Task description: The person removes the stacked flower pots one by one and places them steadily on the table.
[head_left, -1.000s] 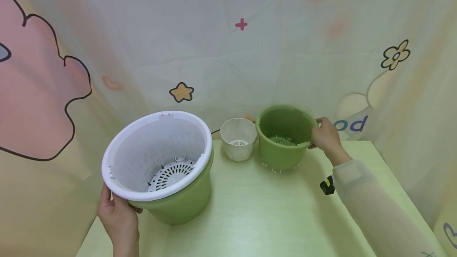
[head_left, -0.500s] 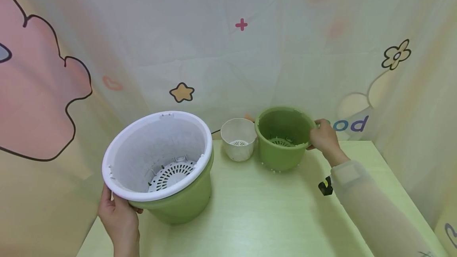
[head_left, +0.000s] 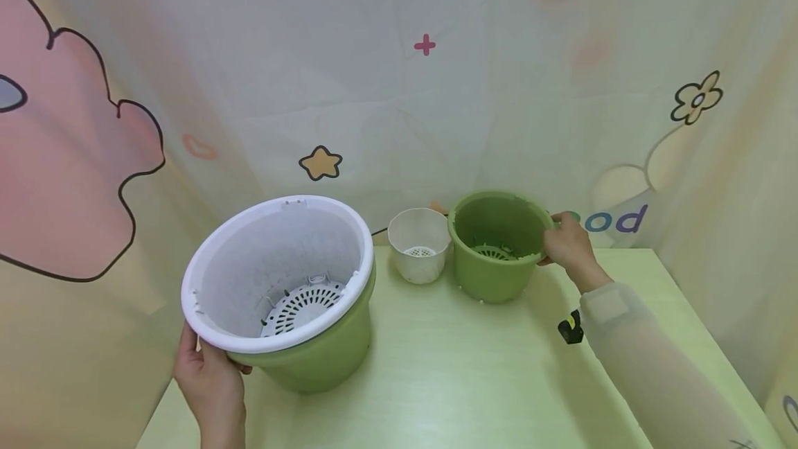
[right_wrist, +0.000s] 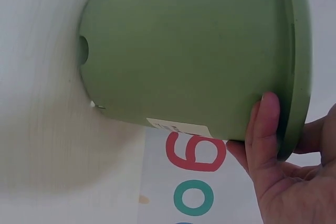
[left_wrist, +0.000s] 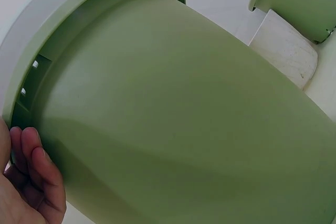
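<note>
In the head view my left hand [head_left: 212, 386] grips the rim of a large green flowerpot [head_left: 318, 366], with a white flowerpot [head_left: 249, 262] nested inside it. The stack leans toward me. In the left wrist view the fingers [left_wrist: 44, 166] curl under the rim. My right hand [head_left: 569, 248] pinches the right rim of a smaller green flowerpot [head_left: 492, 279] at the back. In the right wrist view its thumb and fingers [right_wrist: 265, 124] lie on both sides of the rim. A small white pot [head_left: 418, 265] with a perforated bottom stands close by its left side.
All stand on a pale green table [head_left: 461, 380]. A small black object [head_left: 570, 328] with a yellow mark lies near the right sleeve [head_left: 636, 352]. A patterned curtain [head_left: 374, 89] hangs behind and at both sides.
The smaller green flowerpot in my right hand has come slightly lower and a touch to the left. My left hand and the nested flowerpots stay where they were.
</note>
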A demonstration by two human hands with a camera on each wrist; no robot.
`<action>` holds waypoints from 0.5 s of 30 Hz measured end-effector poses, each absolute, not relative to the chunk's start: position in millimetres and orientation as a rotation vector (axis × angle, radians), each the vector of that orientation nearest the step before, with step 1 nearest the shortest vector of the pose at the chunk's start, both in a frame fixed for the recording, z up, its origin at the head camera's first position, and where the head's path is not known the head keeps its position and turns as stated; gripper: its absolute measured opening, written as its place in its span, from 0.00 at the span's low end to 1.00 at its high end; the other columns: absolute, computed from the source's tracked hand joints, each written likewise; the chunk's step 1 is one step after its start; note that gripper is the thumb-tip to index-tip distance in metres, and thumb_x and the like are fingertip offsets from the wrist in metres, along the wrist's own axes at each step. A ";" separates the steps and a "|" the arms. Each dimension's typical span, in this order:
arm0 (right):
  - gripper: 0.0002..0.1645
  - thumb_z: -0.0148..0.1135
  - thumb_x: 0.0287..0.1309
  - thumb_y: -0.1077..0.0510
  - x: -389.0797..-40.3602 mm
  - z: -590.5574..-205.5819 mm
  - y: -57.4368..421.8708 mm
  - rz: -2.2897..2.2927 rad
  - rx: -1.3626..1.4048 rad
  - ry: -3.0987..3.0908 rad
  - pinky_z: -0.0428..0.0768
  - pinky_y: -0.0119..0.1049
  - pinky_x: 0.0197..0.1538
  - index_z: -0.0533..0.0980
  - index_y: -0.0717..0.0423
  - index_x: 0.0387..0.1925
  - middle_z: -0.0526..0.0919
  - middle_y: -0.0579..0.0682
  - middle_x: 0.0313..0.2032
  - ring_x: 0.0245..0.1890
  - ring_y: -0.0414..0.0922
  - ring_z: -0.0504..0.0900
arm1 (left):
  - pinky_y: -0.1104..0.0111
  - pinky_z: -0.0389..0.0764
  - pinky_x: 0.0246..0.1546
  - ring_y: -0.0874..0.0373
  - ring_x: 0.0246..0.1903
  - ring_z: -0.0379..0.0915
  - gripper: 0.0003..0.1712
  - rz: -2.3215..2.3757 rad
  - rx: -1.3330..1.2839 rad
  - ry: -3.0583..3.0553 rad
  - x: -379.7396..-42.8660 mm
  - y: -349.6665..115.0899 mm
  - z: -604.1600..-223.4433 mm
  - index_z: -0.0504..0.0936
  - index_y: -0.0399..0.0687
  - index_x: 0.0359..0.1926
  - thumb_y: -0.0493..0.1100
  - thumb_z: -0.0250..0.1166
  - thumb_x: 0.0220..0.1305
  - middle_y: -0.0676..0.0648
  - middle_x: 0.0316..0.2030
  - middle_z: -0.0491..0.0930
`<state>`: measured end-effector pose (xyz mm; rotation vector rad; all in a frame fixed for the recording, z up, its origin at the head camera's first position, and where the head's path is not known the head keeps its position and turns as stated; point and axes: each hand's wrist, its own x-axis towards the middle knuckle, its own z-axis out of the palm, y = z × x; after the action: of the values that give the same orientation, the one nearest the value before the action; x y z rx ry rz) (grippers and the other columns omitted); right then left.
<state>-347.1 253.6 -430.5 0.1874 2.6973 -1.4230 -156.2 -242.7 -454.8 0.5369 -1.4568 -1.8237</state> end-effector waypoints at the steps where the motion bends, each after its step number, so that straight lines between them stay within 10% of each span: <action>1: 0.40 0.38 0.69 0.61 -347.3 -430.7 253.9 -1.424 0.189 2.694 0.90 0.49 0.46 0.46 0.69 0.79 0.71 0.76 0.64 0.28 0.48 0.89 | 0.74 0.68 0.03 0.64 0.05 0.66 0.21 -1.825 0.535 -1.457 -156.1 -242.7 -455.1 0.80 0.49 0.66 0.49 0.59 0.79 0.57 0.21 0.82; 15: 0.37 0.38 0.75 0.60 -350.3 -432.6 259.8 -1.423 0.184 2.684 0.90 0.53 0.46 0.46 0.68 0.80 0.68 0.77 0.66 0.27 0.49 0.89 | 0.74 0.68 0.03 0.65 0.05 0.66 0.21 -1.808 0.543 -1.452 -155.6 -242.0 -455.5 0.81 0.49 0.66 0.49 0.59 0.79 0.54 0.21 0.82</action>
<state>-350.3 259.8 -432.6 0.1840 2.6845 -1.4227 -155.6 -242.0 -455.5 0.5428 -1.4517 -1.8081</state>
